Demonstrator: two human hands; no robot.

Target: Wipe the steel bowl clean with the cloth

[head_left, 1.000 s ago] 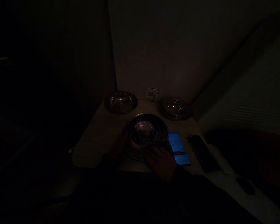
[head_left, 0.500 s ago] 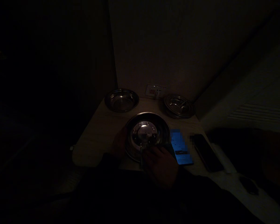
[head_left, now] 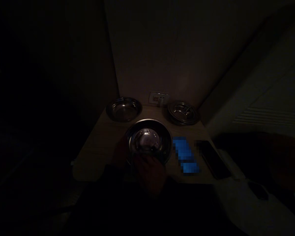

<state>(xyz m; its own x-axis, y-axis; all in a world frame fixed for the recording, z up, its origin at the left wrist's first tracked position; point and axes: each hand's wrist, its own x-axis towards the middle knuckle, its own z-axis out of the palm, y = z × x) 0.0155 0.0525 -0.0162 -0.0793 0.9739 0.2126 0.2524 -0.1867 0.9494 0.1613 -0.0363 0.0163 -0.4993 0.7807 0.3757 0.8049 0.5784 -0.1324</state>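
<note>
A shiny round steel bowl [head_left: 147, 137] sits at the near middle of the small table [head_left: 95, 154], its hollow facing up. At its left rim is my left hand [head_left: 121, 149], dim and closed around the edge. My right hand [head_left: 151, 173] lies over the bowl's near rim, fingers bent down toward the inside. A dark cloth is pressed under those fingers; deep shadow hides most of it.
Another steel bowl [head_left: 124, 109] stands at the back left. A stack of steel plates [head_left: 183, 113] stands at the back right, near a wall socket [head_left: 158, 98]. A lit phone [head_left: 185, 155] and a dark phone [head_left: 214, 160] lie on the right.
My right hand has moved left along the bowl's near rim, off the right side by the lit phone. My left hand stays at the left rim. The view has shifted slightly.
</note>
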